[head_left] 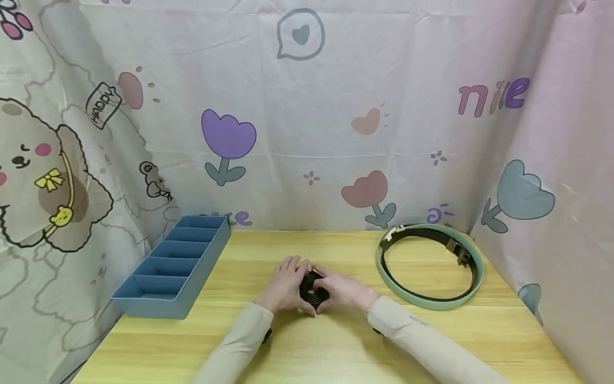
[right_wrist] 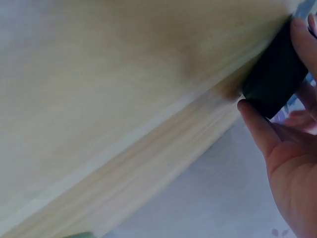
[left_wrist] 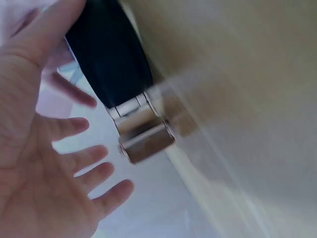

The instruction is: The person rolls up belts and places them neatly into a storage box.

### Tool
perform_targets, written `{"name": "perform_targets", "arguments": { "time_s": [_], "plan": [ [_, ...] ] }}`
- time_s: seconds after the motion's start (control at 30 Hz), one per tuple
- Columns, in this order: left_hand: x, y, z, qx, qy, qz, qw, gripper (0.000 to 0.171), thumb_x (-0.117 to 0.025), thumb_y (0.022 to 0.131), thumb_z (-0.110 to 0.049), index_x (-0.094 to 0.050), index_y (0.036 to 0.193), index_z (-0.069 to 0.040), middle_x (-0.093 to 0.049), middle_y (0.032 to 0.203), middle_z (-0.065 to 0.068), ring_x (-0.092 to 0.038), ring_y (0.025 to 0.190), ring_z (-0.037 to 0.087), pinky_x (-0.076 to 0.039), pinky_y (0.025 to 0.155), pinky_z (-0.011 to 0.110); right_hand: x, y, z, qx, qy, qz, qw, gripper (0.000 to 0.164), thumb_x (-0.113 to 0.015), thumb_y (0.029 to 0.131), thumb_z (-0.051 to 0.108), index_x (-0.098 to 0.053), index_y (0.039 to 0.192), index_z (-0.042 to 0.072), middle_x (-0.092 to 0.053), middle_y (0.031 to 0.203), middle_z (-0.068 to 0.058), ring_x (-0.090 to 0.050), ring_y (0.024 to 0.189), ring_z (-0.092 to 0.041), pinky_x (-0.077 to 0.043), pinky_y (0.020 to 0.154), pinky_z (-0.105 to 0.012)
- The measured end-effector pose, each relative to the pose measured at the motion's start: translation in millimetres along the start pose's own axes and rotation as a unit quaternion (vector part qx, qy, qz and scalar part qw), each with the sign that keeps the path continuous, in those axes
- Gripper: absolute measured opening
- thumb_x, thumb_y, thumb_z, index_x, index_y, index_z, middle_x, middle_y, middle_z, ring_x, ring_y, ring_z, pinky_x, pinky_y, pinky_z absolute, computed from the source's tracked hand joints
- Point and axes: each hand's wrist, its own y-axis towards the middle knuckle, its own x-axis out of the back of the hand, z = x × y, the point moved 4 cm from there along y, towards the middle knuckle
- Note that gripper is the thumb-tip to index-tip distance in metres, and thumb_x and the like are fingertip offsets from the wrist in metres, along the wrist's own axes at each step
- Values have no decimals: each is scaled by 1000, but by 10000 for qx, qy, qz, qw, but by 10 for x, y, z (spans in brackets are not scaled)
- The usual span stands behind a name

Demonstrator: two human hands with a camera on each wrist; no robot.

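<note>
A black belt (head_left: 313,301), wound into a tight coil, stands on edge on the wooden table between both hands. Its metal buckle (left_wrist: 143,133) hangs at the outer end of the strap in the left wrist view. From the left, my left hand (head_left: 285,286) holds the coil, its thumb along the strap and its other fingers spread beyond the buckle. My right hand (head_left: 346,293) grips the opposite side, with its index finger at the coil's middle. In the right wrist view, the black strap (right_wrist: 277,74) lies between the right thumb and fingers.
On the left of the table (head_left: 307,352) sits a blue-grey box (head_left: 201,280) with several compartments. A green belt (head_left: 434,303) lies in a wide loop at the right, a dark belt (head_left: 422,233) inside it. Printed curtains (head_left: 307,96) enclose the back and sides.
</note>
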Motion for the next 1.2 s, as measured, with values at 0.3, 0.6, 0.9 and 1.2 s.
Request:
{"name": "perform_targets", "arguments": {
  "time_s": [0.3, 0.6, 0.9, 1.2],
  "plan": [
    [-100, 63, 170, -13, -1487, 767, 9859, 117, -87, 59, -59, -33, 149, -8, -44, 146, 16, -48, 130, 31, -41, 107, 47, -13, 75, -68, -272, 413, 316, 9983, 33, -85, 69, 33, -59, 83, 19, -43, 150, -18, -59, 120, -25, -47, 101, -31],
    [-85, 88, 147, -22, -2037, 751, 9762, 99, -92, 58, -46, -47, 138, -8, -52, 137, 13, -53, 121, 26, -43, 104, 46, -21, 87, -92, -377, 657, 353, 9965, 35, -85, 65, 33, -55, 79, 22, -44, 149, -15, -55, 123, -22, -46, 102, -30],
    [-60, 84, 182, -73, -2660, 747, 9610, 93, -88, 63, -50, -50, 137, -9, -58, 129, 6, -54, 118, 21, -43, 102, 45, -26, 68, -173, -573, 1500, -99, 9870, 34, -84, 66, 36, -54, 77, 24, -55, 136, -4, -53, 122, -18, -45, 101, -32],
    [61, 66, 299, 571, -3853, 209, 9208, 100, -89, 64, -45, -40, 147, -18, -50, 143, 12, -50, 128, 29, -38, 107, 52, 102, 82, -168, -993, 3413, -505, 9333, 30, -81, 69, 19, -54, 81, 12, -52, 143, -12, -51, 128, -30, -42, 105, -42]
  ]
}}
